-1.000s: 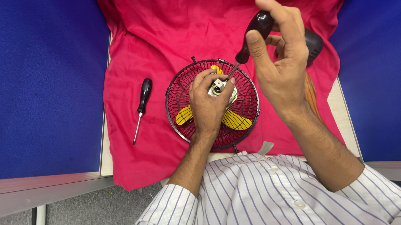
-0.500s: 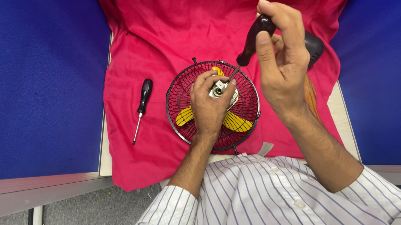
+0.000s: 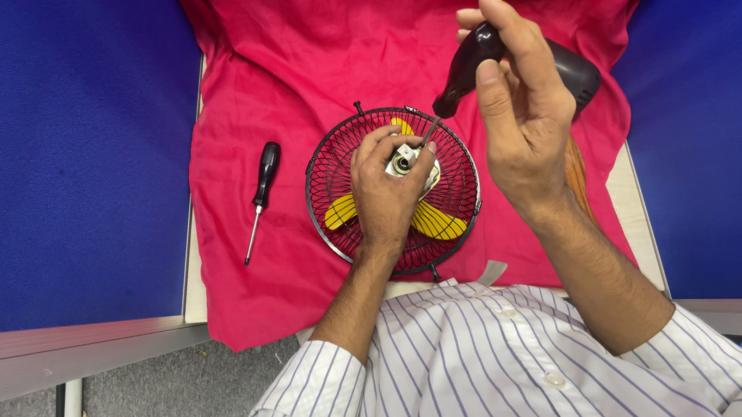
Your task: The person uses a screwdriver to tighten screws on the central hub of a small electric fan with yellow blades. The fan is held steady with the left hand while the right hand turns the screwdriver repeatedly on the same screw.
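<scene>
1. Right hand [image 3: 524, 116] has its fingers closed round the dark handle of a screwdriver [image 3: 467, 72], thumb along the front and index over the top. It is held up above the cloth.
2. The tool's long axis runs from upper right (handle) down-left to the tip. The thin shaft ends at the metal hub [image 3: 405, 160] in the middle of the fan [image 3: 394, 192], just beside the left fingertips.
3. Left hand [image 3: 388, 193] lies flat on the fan with its fingers pinched together round the hub. Whether they grip the hub itself or only steady it, I cannot tell: the fingers hide the contact.
4. The fan lies face-up on the red cloth [image 3: 280, 60], directly in front of the torso. It has a dark wire grille with yellow blades [image 3: 436, 220] showing underneath on both sides of the left hand.
5. Key relation: the hub sits down-left of the right-hand fingers, along the shaft line. The left hand is the nearer one, already on it.
6. In the way: the left fingertips crowd the hub right where the tip lands, and the grille wires ring the opening.
7. A second screwdriver [image 3: 260, 198], with a black handle, lies on the cloth to the left of the fan, well apart from both hands, handle away from the body and tip toward it.
8. A dark rounded object [image 3: 577, 73] lies behind the right hand, partly hidden. Probably a fan part, but the view is too poor to say.
9. Blue partition panels [image 3: 48, 152] flank the cloth on both sides.
</scene>
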